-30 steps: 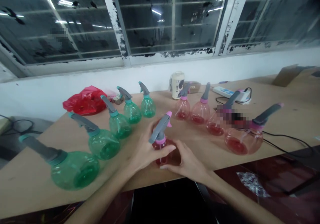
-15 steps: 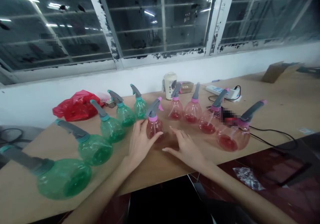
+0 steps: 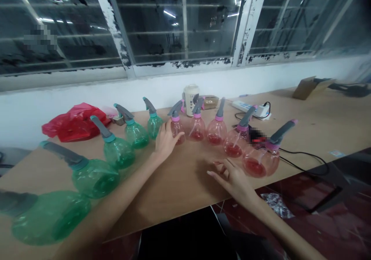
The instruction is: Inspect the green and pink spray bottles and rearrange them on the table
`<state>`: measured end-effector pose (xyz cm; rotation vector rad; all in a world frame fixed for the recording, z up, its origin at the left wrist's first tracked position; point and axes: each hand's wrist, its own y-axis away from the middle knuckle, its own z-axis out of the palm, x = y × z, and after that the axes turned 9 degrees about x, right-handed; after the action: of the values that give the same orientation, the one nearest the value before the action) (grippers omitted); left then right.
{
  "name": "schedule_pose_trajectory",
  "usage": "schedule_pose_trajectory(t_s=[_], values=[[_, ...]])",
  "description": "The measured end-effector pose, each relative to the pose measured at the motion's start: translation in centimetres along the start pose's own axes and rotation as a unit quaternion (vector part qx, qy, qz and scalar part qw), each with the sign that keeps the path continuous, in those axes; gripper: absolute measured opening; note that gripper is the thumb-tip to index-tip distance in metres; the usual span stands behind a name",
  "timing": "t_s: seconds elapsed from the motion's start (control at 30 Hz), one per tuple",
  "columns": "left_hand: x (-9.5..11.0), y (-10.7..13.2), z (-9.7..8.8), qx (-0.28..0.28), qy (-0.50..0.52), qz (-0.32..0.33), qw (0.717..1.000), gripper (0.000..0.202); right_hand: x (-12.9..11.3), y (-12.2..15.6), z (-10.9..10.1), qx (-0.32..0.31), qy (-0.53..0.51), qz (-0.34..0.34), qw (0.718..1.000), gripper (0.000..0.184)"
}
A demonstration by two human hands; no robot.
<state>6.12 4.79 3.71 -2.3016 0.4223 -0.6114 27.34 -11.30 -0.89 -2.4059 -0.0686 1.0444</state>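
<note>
Pink spray bottle (image 3: 176, 126) with grey trigger head: upright, far side of tabletop (image 3: 179, 186), inside the spread of left grip (image 3: 166, 142). Fingers along its left side, thumb across its near face, low on the body; trigger head clear above the hand. Cannot tell whether this grip clamps or only cups it. Right grip (image 3: 235, 177): thumb and bent fingers apart, nothing between, well short of that bottle; closer to nearest pink bottle (image 3: 261, 161). Neighbours: far green bottle (image 3: 154, 125) just left, beyond the fingers; next pink bottle (image 3: 197, 128) just right. Whole line bows away from the person: 5 green, 5 pink. Lidded cup (image 3: 190, 102) behind, red plastic bag (image 3: 74, 123) far left.
</note>
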Motion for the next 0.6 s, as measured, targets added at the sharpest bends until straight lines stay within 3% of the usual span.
schedule_pose_trajectory(t_s=[0.17, 0.37, 0.6], values=[[0.1, -1.2, 0.9, -0.014, -0.001, -0.014, 1.000, 0.074, -0.4, -4.1, 0.5, -0.020, -0.010, -0.006, 1.000, 0.039], [-0.3, -2.2, 1.6, -0.022, -0.008, -0.031, 0.999, 0.072, -1.8, -8.9, 2.6, 0.032, 0.028, -0.022, 0.999, 0.040], [-0.6, -1.8, 1.6, 0.006, 0.031, -0.019, 0.999, 0.071, -2.5, -11.9, 4.8, 0.081, 0.069, 0.014, 0.994, 0.058]])
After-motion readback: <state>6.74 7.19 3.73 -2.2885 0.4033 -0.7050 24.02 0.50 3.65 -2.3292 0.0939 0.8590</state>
